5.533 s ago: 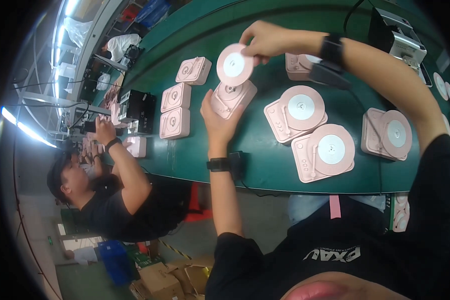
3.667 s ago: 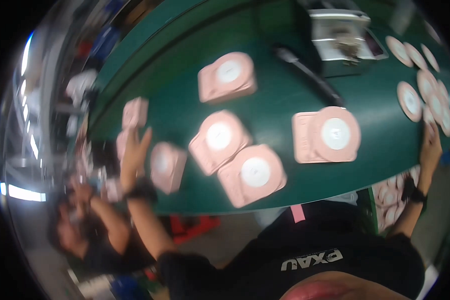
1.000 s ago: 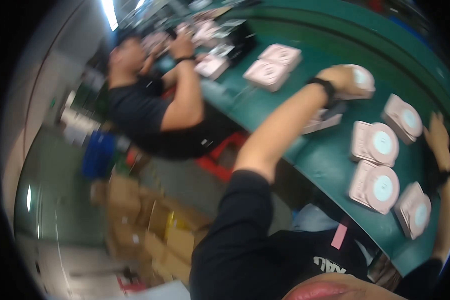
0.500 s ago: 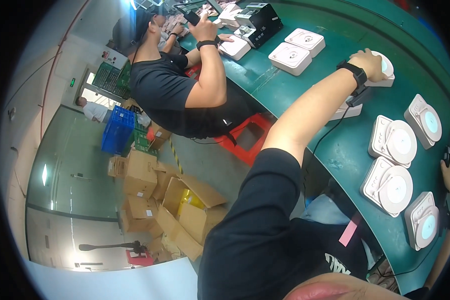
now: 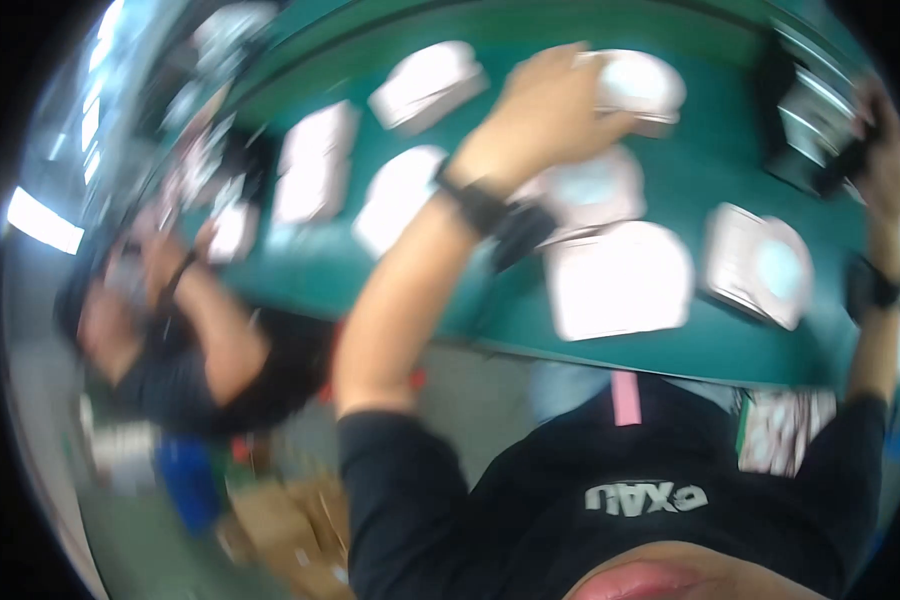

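Clasped in the left hand (image 5: 542,118) is a pink mini record player (image 5: 642,85), over toward the far side of the green bench (image 5: 710,165) — right hand (image 5: 888,165)'s wrapped round some blurry black tool (image 5: 842,168).

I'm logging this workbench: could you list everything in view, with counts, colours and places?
table: one, green, central
players: at least seven, pink, on table
machine: one, black and silver, table's right
pieces: several, pinkish, below table's right
co-worker: one, black shirt, left
case: one, black, by the co-worker
boxes: several, brown, lower-left floor
bin: one, blue, beside the boxes
lights: several, white, upper left
dark object: one, blurred, at the right hand
wristbands: two, black, worn
left hand: one, bare, at a player
right hand: one, bare, by the machine
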Tool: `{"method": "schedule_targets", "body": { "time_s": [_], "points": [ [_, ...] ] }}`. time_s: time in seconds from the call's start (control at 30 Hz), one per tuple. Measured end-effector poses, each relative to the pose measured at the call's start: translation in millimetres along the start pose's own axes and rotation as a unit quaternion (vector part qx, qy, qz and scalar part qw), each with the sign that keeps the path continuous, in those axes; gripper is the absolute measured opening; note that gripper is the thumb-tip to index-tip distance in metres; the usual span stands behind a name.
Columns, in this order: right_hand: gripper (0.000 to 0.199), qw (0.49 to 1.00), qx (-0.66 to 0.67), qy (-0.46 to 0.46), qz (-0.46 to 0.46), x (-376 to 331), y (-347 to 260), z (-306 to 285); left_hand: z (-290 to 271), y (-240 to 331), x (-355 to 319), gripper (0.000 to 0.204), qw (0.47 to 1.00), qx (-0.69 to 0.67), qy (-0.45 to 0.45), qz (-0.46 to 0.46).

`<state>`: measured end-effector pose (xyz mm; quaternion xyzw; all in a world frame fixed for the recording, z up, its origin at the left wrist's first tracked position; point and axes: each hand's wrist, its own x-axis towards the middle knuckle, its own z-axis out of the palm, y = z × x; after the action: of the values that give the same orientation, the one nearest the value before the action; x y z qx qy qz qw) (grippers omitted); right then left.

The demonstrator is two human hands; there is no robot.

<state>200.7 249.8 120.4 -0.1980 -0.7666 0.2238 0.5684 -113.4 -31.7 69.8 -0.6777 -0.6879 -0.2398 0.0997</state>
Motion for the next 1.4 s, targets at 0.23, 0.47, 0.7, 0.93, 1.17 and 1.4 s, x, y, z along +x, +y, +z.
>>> {"method": "schedule_targets", "body": {
  "time_s": [0.23, 0.47, 0.7, 0.93, 1.17, 1.4],
  "points": [
    [0.05, 0.982, 0.173, 0.058, 0.055, -87, -78, 40, 40, 42, -11, 0.078, 0.984, -0.013, -0.177, 0.026],
    [0.021, 0.953, 0.242, -0.098, 0.151, -112, -53, 15, 46, 31, 14, 0.069, 0.984, 0.063, -0.167, 0.014],
    [0.018, 0.965, 0.232, -0.05, 0.107, -94, -59, -27, 78, 7, 17, 0.063, 0.981, 0.116, -0.158, 0.0],
    [0.03, 0.967, 0.241, 0.061, 0.055, -29, -67, -27, 27, 114, 22, 0.076, 0.981, -0.033, -0.186, 0.038],
    [0.03, 0.958, 0.269, 0.028, 0.092, -30, -55, -20, 43, 180, -2, 0.09, 0.957, -0.092, -0.233, 0.149],
    [0.03, 0.954, 0.273, -0.005, 0.122, -31, -69, -21, 44, 172, 6, 0.097, 0.939, -0.077, -0.321, 0.095]
  ]
}}
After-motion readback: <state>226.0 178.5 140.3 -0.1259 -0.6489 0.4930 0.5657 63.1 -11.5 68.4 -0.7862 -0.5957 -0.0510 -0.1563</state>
